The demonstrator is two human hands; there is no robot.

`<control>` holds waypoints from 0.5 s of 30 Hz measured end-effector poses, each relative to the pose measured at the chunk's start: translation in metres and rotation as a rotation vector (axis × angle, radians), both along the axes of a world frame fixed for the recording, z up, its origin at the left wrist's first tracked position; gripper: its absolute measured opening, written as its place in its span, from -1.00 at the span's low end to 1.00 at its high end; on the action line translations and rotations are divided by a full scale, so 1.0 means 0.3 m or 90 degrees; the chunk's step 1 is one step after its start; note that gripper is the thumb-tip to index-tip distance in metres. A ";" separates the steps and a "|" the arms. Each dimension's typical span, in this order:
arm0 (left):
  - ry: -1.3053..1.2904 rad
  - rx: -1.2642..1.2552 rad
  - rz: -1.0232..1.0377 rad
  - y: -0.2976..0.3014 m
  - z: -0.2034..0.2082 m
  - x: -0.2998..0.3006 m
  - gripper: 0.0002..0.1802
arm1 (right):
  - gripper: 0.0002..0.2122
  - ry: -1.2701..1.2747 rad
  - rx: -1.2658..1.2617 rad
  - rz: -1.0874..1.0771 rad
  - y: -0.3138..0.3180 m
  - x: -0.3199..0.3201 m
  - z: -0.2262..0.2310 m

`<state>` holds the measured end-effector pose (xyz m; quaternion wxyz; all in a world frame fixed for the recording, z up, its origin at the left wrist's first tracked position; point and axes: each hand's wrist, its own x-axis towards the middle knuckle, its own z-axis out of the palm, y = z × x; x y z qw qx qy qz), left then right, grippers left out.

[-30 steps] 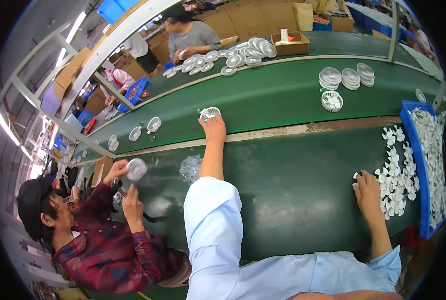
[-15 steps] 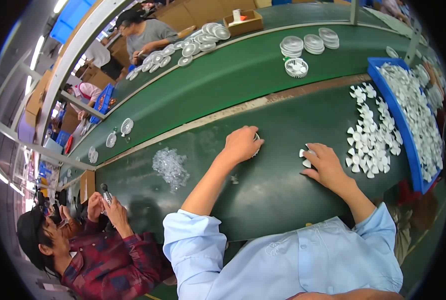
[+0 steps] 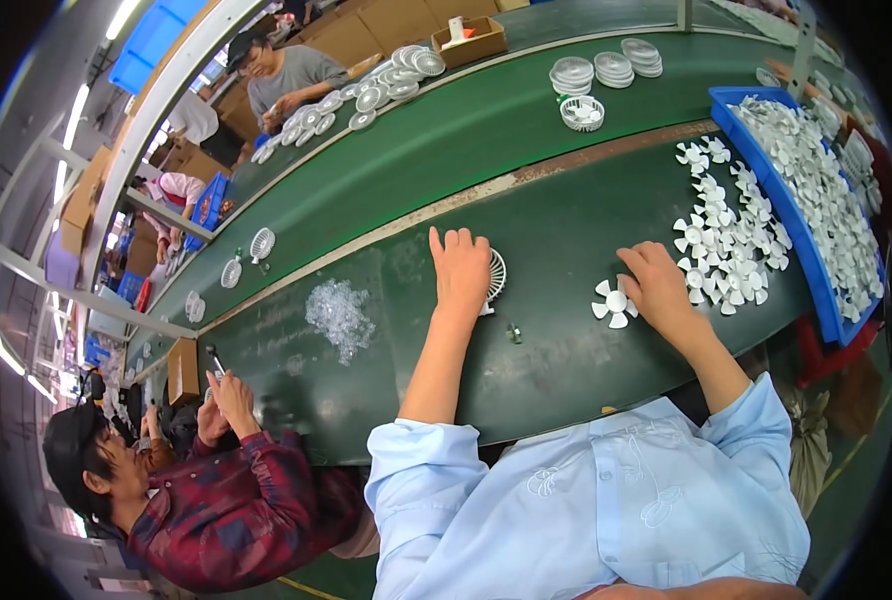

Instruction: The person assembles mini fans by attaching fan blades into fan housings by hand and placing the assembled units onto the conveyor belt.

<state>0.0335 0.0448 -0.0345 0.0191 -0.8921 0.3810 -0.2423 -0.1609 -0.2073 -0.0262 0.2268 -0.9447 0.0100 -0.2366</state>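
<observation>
My left hand (image 3: 460,268) is over the worktable with its fingers stretched forward. It lies against the left side of a round white fan cage (image 3: 498,275), covering part of it. Below the cage sits a small shiny greenish piece (image 3: 514,333), too small to name. My right hand (image 3: 658,288) is open, thumb and fingers apart, beside a loose white fan blade (image 3: 615,303) on the table. Its fingertips come close to the blade's right edge; whether they touch I cannot tell. To its right spreads a heap of white fan blades (image 3: 726,245).
A blue tray (image 3: 781,205) full of blades stands at the right. Small clear parts (image 3: 339,318) lie in a pile left of my hands. Beyond, a green conveyor (image 3: 416,165) carries stacked white grilles (image 3: 572,72) and cages. A co-worker in a checked shirt (image 3: 236,500) sits at left.
My left hand has loosened from around the cage, and its fingers now point forward. My right hand has drawn off the blade, which shows whole. The head view has shifted slightly.
</observation>
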 end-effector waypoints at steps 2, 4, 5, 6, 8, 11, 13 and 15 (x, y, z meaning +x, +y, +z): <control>-0.031 -0.037 0.011 0.002 -0.001 -0.019 -0.86 | -0.76 -0.024 -0.015 0.013 0.009 -0.016 0.021; -0.035 -0.055 0.008 0.010 -0.015 -0.031 -0.86 | -0.74 0.236 -0.071 0.081 0.025 -0.035 0.025; -0.042 -0.073 0.008 0.008 -0.012 -0.033 -0.87 | -0.74 0.237 -0.074 0.078 0.035 -0.035 0.020; -0.041 -0.077 0.006 0.007 -0.008 -0.031 -0.87 | -0.73 0.229 -0.056 0.066 0.048 -0.031 0.008; -0.027 -0.060 0.013 0.019 -0.008 -0.034 -0.86 | -0.73 0.225 -0.042 0.061 0.068 -0.028 0.003; -0.010 -0.112 0.013 0.033 -0.035 -0.025 -0.85 | -0.75 0.218 -0.101 0.049 0.099 -0.028 0.021; -0.028 -0.112 0.028 0.047 -0.054 -0.014 -0.83 | -0.76 0.206 -0.104 0.079 0.124 -0.029 0.049; -0.006 -0.140 0.040 0.047 -0.051 -0.018 -0.83 | -0.75 0.224 -0.120 0.091 0.140 -0.029 0.058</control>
